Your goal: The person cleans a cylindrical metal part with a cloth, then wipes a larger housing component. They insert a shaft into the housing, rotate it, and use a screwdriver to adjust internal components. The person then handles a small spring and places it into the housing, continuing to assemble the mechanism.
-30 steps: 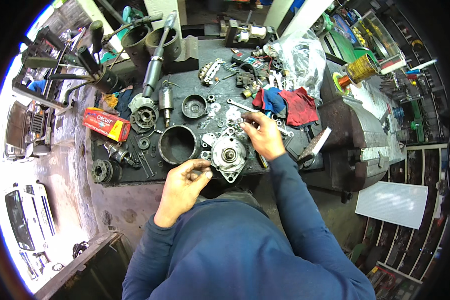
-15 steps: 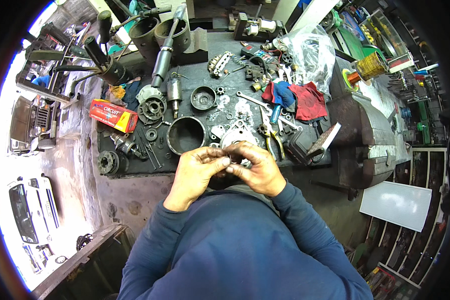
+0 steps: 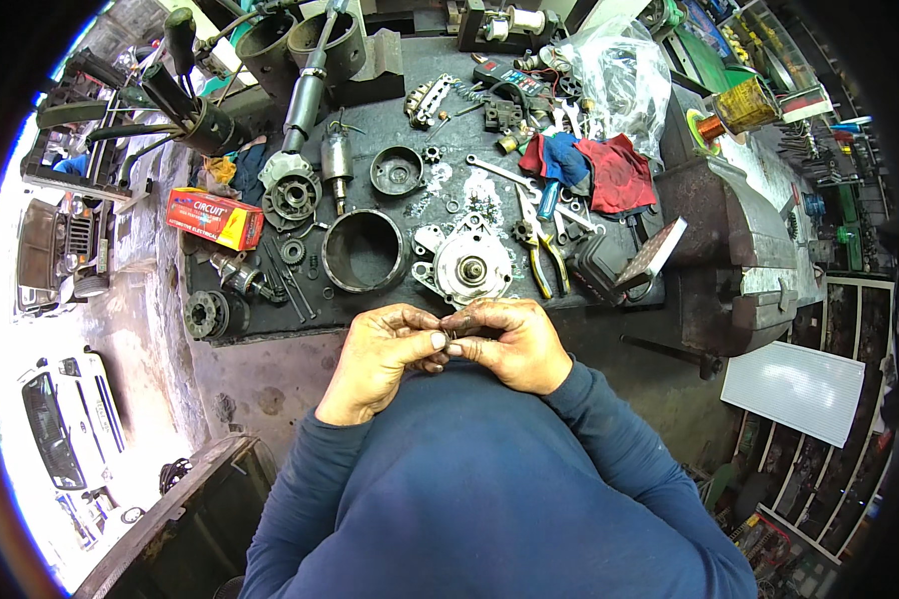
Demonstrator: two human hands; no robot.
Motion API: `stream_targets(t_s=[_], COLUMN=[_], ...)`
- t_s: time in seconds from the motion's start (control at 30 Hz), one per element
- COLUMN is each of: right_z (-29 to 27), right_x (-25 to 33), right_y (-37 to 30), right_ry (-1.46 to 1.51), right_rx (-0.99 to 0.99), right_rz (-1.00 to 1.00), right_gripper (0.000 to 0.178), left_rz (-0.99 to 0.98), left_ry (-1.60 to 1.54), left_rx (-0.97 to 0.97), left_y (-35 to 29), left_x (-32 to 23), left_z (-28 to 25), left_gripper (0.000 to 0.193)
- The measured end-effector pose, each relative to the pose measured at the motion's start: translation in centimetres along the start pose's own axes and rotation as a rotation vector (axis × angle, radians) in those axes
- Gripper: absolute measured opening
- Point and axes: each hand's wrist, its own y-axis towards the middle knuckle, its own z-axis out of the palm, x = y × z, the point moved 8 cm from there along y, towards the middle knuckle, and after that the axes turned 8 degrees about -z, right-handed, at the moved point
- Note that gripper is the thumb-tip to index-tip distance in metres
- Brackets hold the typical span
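Note:
Close to my body, just off the bench's front edge, my left hand [image 3: 382, 357] and my right hand [image 3: 514, 346] meet at the fingertips. Both are closed in a pinch around something tiny and dark, mostly hidden by the fingers. Beyond them on the bench lies a round silver metal housing [image 3: 495, 262] with lobed edges and a shaft end at its centre. A wide dark metal ring [image 3: 332, 272] stands to its left. On its right are pliers [image 3: 538, 277] with yellow and black handles.
The dark bench [image 3: 435, 90] also carries a small metal cup [image 3: 397, 171], a red-yellow box [image 3: 215, 218], an armature [image 3: 337, 163], a wrench [image 3: 499, 170], red and blue cloths [image 3: 614, 175] and clear plastic [image 3: 624, 85]. A large vise [image 3: 724, 240] stands right.
My joined hands have come slightly down, nearer my body, uncovering the silver housing. Their fingertips stay pinched together. The view has shifted a little.

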Motion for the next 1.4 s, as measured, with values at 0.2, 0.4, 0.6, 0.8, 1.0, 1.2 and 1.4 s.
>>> stream_targets(t_s=[0.2,0.4,0.6,0.8,1.0,1.2,1.4], right_z=[0.1,-0.6,-1.7,-1.0,0.2,0.9,1.1], right_x=[-0.7,2.3,8.8,5.4,1.7,0.7,0.6], right_y=[-0.3,0.8,0.5,-0.2,-2.0,-2.3,-2.2], right_ry=[0.022,-0.119,-0.144,0.132,0.425,0.544,0.59], right_rx=[-0.021,-0.011,0.086,-0.012,-0.108,-0.122,-0.107], right_rz=[-0.006,-0.048,-0.187,0.002,0.218,0.246,0.194], right_gripper=[0.027,0.026,0.022,0.021,0.026,0.025,0.023], left_rz=[0.039,0.127,0.108,0.092,0.047,0.032,0.02], left_ry=[0.022,0.197,0.273,0.027,0.027,-0.027,-0.059], left_rx=[-0.034,-0.091,0.012,0.069,0.056,0.048,0.061], left_y=[0.2,-1.2,-6.0,-3.8,-2.9,-2.7,-2.8], left_x=[0.2,-2.6,-5.1,-2.7,-1.6,-1.5,-1.3], left_z=[-0.1,1.7,4.7,4.6,4.3,4.6,4.8], left_gripper=[0.015,0.019,0.027,0.026,0.018,0.016,0.016])
